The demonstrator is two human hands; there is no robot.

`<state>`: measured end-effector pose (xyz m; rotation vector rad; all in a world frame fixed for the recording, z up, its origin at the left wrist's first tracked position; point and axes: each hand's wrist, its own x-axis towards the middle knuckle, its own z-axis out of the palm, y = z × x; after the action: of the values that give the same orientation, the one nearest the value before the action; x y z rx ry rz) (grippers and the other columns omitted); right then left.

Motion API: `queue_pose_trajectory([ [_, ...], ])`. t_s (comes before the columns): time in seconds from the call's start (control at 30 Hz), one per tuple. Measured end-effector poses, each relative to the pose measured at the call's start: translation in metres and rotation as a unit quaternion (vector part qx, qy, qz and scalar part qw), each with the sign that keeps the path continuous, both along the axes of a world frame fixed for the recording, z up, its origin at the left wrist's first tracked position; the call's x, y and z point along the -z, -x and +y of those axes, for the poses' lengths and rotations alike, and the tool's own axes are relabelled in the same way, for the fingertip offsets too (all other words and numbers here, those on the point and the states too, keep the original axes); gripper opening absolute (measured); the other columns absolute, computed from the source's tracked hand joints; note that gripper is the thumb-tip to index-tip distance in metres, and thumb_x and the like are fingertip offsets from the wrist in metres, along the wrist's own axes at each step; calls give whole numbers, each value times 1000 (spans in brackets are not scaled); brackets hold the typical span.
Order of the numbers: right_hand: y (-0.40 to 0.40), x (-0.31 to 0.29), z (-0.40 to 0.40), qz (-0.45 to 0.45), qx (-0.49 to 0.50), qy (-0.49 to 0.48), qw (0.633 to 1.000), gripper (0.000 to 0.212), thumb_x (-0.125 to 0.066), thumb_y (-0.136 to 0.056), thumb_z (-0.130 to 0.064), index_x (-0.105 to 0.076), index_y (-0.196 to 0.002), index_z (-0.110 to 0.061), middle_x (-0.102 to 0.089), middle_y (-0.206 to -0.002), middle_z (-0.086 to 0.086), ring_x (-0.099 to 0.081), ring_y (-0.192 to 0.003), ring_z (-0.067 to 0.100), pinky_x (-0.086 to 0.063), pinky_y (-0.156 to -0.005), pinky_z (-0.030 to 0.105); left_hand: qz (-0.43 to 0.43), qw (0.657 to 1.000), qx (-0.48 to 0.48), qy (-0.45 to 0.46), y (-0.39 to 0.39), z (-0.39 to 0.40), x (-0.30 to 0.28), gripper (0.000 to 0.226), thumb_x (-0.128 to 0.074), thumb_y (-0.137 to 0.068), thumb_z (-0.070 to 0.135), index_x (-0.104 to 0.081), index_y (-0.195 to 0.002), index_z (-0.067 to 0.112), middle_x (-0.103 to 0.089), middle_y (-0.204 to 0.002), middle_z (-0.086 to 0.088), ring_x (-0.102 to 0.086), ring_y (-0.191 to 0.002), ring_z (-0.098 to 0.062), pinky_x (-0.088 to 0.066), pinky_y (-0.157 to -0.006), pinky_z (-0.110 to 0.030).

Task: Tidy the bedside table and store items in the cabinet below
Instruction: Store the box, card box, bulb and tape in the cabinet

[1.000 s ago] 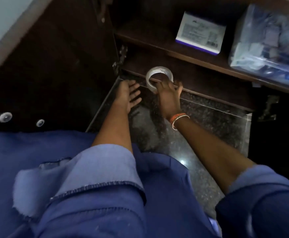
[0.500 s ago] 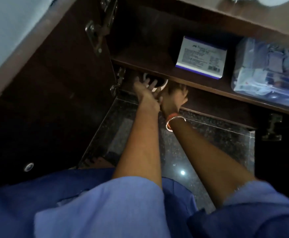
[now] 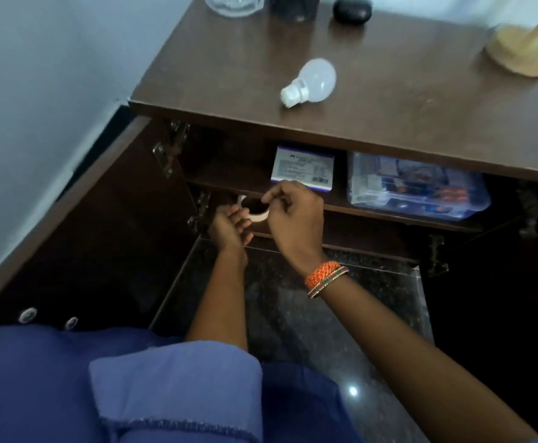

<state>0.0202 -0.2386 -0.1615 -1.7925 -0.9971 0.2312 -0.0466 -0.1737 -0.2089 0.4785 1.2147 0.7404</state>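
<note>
A clear tape roll [image 3: 259,215] sits at the mouth of the cabinet's lower compartment, just under the shelf edge [image 3: 229,187]. My right hand [image 3: 295,220] pinches the roll's upper right rim. My left hand [image 3: 229,228] curls its fingers against the roll's lower left side. Much of the roll is hidden by both hands. On the bedside table top [image 3: 389,119] lies a white light bulb [image 3: 311,81] on its side.
A white box [image 3: 303,169] and a clear plastic container [image 3: 418,187] stand on the upper shelf. A glass [image 3: 234,3], a dark jar [image 3: 295,6], a black oval object [image 3: 352,9] and a wooden stand [image 3: 523,49] line the table's back. The left cabinet door [image 3: 79,225] hangs open.
My head has lifted, bringing the table top into view. The right hand shifted from inside the lower compartment to pinching the roll's rim; the left hand closed in on the roll.
</note>
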Motion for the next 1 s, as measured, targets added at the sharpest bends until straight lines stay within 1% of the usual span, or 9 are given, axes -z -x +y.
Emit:
queue_pose_trajectory([
  [0.07, -3, -22, -4, -29, -7, -25, 999, 20, -48, -76, -5, -65, -70, -15, -64, -74, -5, -60, -76, 15, -52, -66, 42, 11, 999, -26, -24, -1, 2, -19, 20, -41, -88, 25, -60, -85, 19, -64, -87, 2, -57, -80, -15, -41, -73, -29],
  [0.2, -7, -62, -10, -73, -1, -74, 995, 23, -48, -75, -1, -65, -66, -14, -65, -71, -3, -60, -73, 16, -51, -67, 42, 19, 989, -66, -133, -10, -10, -54, 24, -43, -86, 22, -65, -90, 12, -67, -82, -4, -58, -74, -19, -43, -65, -30],
  [0.33, -14, -96, -9, -90, -3, -124, 988, 22, -48, -75, -2, -66, -65, -12, -66, -67, -3, -60, -67, 15, -52, -63, 41, 20, 953, -86, -291, -21, -16, -95, 21, -47, -83, 13, -63, -70, 12, -60, -64, -11, -54, -60, -26, -40, -51, -30],
  [0.43, -19, -116, -5, -87, -4, -146, 986, 22, -48, -75, -5, -66, -66, -12, -66, -68, -2, -61, -69, 15, -53, -62, 41, 11, 921, -72, -383, -25, -17, -126, 21, -47, -82, 13, -62, -67, 10, -60, -60, -11, -54, -57, -24, -42, -49, -28],
  [0.57, -30, -136, 5, -90, 16, -166, 982, 23, -48, -74, -6, -68, -64, -14, -68, -69, -3, -63, -71, 15, -54, -64, 41, 6, 890, -53, -452, -25, -14, -158, 23, -46, -85, 12, -61, -69, 17, -64, -64, -6, -56, -60, -18, -42, -51, -24],
  [0.7, -46, -147, 20, -121, 15, -150, 981, 22, -48, -75, -8, -68, -68, -15, -67, -72, -4, -60, -72, 15, -51, -63, 42, -12, 903, -50, -427, -24, -6, -173, 21, -46, -87, 11, -62, -75, 19, -65, -71, 0, -57, -63, -7, -43, -52, -26],
  [0.83, -63, -142, 45, -219, 45, -64, 973, 12, -57, -80, -19, -67, -87, -19, -63, -96, 0, -54, -96, 19, -48, -81, 39, 48, 876, -15, -481, -25, 2, -172, 12, -52, -82, 17, -63, -79, 23, -66, -84, 3, -60, -82, -7, -47, -76, -32],
  [0.93, -72, -131, 63, -246, 84, 38, 965, 25, -56, -83, -36, -62, -103, -22, -56, -112, 3, -48, -110, 23, -40, -90, 40, 112, 857, 16, -503, -26, 10, -159, 16, -53, -81, 22, -65, -92, 23, -66, -98, 5, -59, -101, -12, -47, -89, -29],
  [1.0, -73, -122, 71, -241, 99, 86, 962, 33, -53, -84, -44, -59, -107, -22, -53, -115, 4, -46, -114, 25, -34, -93, 42, 148, 844, 31, -514, -26, 13, -151, 21, -52, -80, 22, -65, -97, 24, -66, -102, 7, -57, -104, -11, -46, -89, -27],
])
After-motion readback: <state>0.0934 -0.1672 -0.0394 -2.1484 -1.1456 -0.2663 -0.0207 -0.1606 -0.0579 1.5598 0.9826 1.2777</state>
